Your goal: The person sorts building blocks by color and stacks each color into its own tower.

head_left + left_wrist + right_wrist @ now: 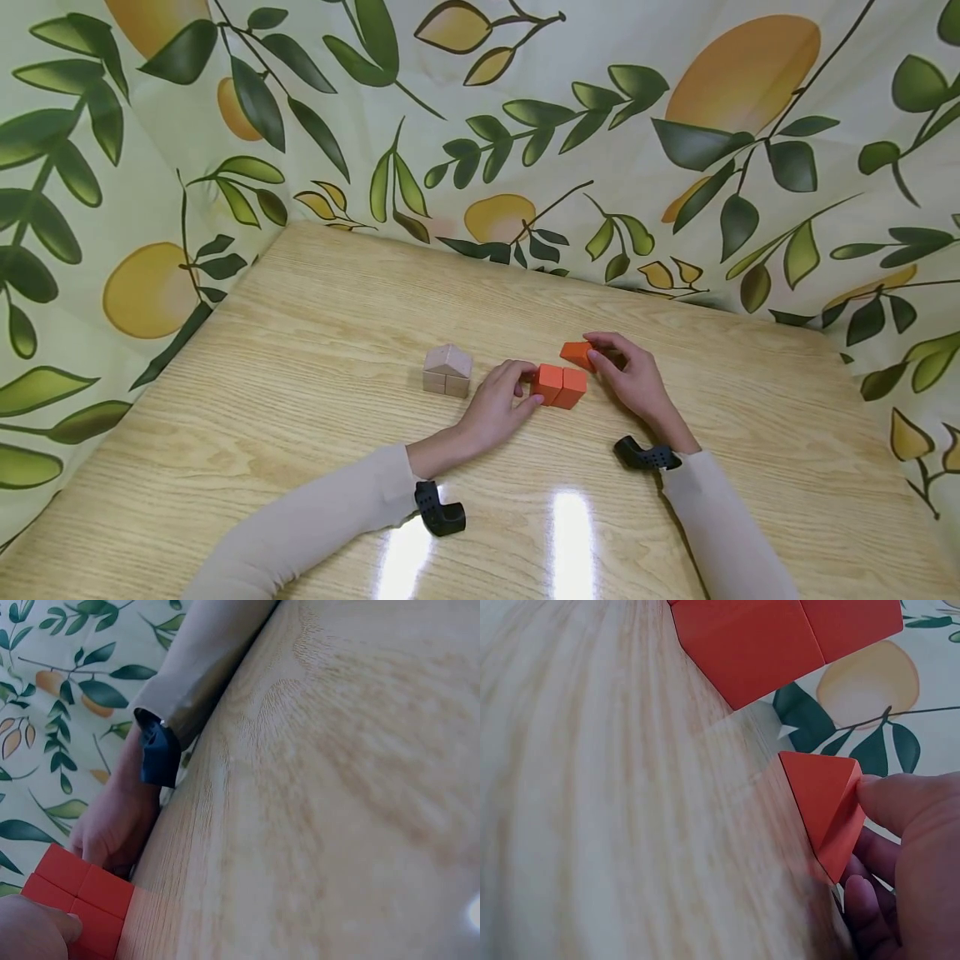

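Note:
Red blocks (558, 386) stand together in a two-by-two stack on the table. My left hand (497, 406) holds the stack by its left end, thumb at the front and fingers behind. In the left wrist view, the tip of the thumb (69, 926) lies against the stack's face. Behind and to the right, my right hand (633, 375) pinches a red triangular block (821, 802) between thumb and fingers. This block is low at the tabletop, apart from the stack.
Left of my left hand stands a little house of plain wooden blocks (447, 371), with a triangular block on top of cubes. The wooden table (315, 333) meets a leaf-and-fruit patterned cloth (525, 125) at the back and sides. Black cameras sit on both wrists.

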